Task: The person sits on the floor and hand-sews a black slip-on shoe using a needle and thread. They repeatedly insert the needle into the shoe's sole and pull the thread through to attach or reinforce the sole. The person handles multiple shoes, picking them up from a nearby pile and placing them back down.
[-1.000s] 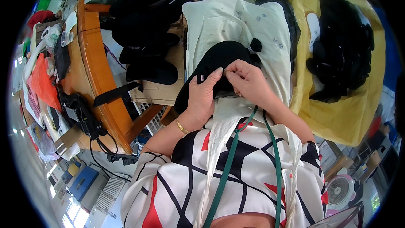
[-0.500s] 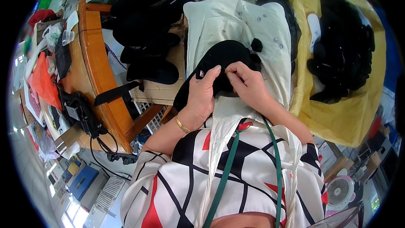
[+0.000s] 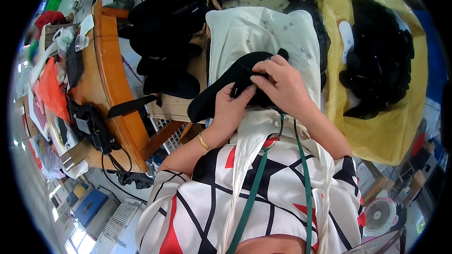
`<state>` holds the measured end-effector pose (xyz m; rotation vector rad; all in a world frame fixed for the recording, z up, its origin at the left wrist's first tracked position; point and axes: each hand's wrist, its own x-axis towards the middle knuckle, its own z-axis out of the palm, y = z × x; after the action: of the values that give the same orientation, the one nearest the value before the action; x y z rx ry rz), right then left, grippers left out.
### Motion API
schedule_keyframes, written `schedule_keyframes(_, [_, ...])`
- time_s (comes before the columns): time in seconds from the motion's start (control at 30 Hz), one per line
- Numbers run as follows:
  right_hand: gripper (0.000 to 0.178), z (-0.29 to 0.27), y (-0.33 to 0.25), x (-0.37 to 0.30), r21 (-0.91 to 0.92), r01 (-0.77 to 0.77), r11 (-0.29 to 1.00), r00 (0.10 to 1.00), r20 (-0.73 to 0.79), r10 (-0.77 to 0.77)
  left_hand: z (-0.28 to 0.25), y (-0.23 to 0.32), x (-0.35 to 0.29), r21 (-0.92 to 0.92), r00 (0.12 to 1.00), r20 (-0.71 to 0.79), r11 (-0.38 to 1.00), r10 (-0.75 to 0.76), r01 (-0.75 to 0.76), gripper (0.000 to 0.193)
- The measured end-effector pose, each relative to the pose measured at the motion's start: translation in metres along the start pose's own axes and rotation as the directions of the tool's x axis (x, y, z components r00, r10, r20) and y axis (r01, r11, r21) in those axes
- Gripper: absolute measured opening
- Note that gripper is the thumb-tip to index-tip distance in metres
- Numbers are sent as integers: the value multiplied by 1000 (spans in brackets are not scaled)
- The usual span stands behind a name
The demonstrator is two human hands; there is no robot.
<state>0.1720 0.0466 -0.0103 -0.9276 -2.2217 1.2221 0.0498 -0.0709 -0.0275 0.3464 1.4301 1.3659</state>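
Observation:
A black fabric piece [image 3: 212, 99], long and curved, lies across a cream-white cloth [image 3: 263, 37] on my lap. My left hand [image 3: 230, 110] grips its underside near the middle, with a gold bangle on the wrist. My right hand [image 3: 280, 84] lies over the top, fingertips pinching the black fabric close to the left thumb. The two hands touch each other over the piece. Its right end pokes out beyond my right fingers.
Stacked black fabric pieces [image 3: 165, 42] sit on a cardboard box at the left. A yellow bag [image 3: 376, 122] with more black pieces stands at the right. A wooden table [image 3: 113, 80] with cluttered items and a black device is far left. A small fan [image 3: 379, 216] sits low right.
The black piece has been stretched and shifted to the left; its left end now hangs lower. My right hand has moved over it toward the left thumb.

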Motion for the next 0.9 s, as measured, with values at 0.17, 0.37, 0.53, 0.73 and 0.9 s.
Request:
schedule_keyframes(0.17, [10, 8, 6, -2, 77, 121, 990, 978, -179, -106, -12, 5, 20, 431, 950, 171, 847, 261, -310, 11])
schedule_keyframes(0.37, [15, -29, 2, 13, 726, -95, 681, 958, -120, 262, -4, 64, 65, 622, 804, 548, 530, 232, -577, 18])
schedule_keyframes(0.53, [18, -44, 19, -17, 830, -392, 396, 897, 250, 364, 7, 68, 90, 639, 680, 725, 476, -111, -603, 22])
schedule_keyframes(0.73, [14, -59, 68, -45, 985, -155, 73, 836, 91, 542, 39, 55, 65, 584, 599, 682, 180, 420, -791, 18])
schedule_keyframes(0.9, [8, -55, 76, -50, 992, -118, -50, 820, 125, 558, 31, 11, 66, 730, 882, 440, 503, 172, -462, 31])
